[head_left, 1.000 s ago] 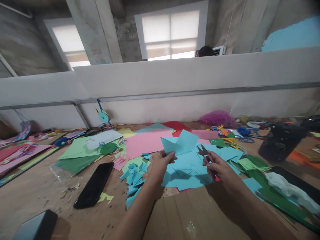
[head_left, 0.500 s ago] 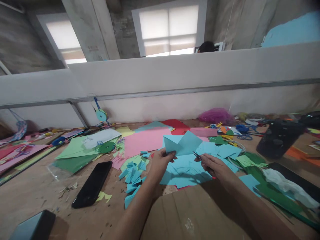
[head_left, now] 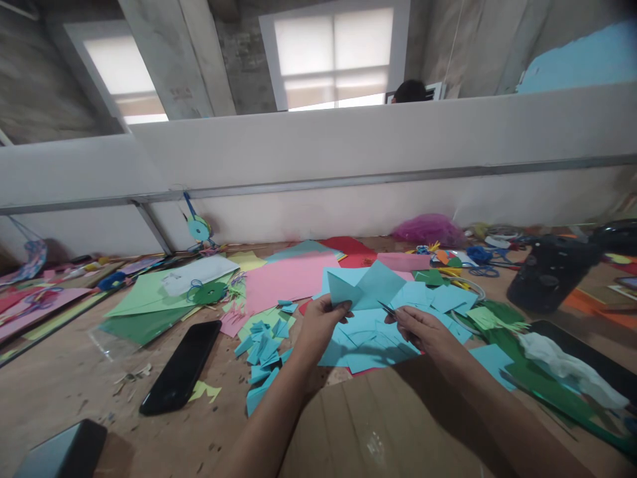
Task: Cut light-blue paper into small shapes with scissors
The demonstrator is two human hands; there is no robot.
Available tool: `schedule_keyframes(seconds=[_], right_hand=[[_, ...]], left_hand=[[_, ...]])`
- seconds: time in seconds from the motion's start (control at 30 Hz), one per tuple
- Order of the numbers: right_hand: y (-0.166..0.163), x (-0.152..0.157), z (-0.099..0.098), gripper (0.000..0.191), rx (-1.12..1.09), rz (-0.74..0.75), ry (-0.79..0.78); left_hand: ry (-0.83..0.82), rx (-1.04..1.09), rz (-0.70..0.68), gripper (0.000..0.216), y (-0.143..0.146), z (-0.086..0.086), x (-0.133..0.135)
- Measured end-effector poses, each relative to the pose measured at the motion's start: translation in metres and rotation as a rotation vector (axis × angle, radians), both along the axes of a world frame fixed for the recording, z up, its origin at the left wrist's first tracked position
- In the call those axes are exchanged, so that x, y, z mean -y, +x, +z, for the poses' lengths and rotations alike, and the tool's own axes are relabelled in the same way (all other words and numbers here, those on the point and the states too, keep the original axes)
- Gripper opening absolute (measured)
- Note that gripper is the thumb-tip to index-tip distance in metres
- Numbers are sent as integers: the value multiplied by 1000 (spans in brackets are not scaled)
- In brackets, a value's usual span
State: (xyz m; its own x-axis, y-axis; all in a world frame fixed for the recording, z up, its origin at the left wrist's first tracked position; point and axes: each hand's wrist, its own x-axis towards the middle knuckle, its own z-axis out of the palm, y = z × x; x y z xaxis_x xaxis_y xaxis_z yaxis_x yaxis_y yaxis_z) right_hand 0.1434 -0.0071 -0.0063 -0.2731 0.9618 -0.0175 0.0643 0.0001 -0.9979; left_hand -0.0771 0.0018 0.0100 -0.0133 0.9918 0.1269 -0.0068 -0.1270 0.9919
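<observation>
My left hand (head_left: 323,325) pinches a light blue sheet of paper (head_left: 382,285) by its lower left edge, thumb on top. The sheet is raised above the table and has a V-shaped notch in its upper edge. In my right hand (head_left: 415,326) is a small pair of scissors (head_left: 385,307); only the dark pointed tips show, close to the sheet's lower right edge, and the handles are hidden by my fingers. Beneath both hands lie more light blue sheets (head_left: 368,355). Small blue paper scraps (head_left: 263,345) are heaped left of my left forearm.
A black phone (head_left: 182,365) lies at the left, with a dark box (head_left: 62,451) nearer me. Cardboard (head_left: 373,425) is under my forearms. Pink paper (head_left: 283,282) and a purple bag (head_left: 428,230) lie toward the white partition (head_left: 318,149). A black container (head_left: 550,272) stands at the right.
The scissors and my right hand have shifted very slightly left, and the raised blue sheet has tilted a little. The whole view has moved slightly; both grips are the same.
</observation>
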Motion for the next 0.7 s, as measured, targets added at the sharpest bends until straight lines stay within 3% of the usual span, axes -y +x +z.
schedule_keyframes(seconds=[0.7], right_hand=[[-1, -1, 3, 43, 27, -21, 7]], left_hand=[[-5, -5, -4, 19, 3, 5, 3]])
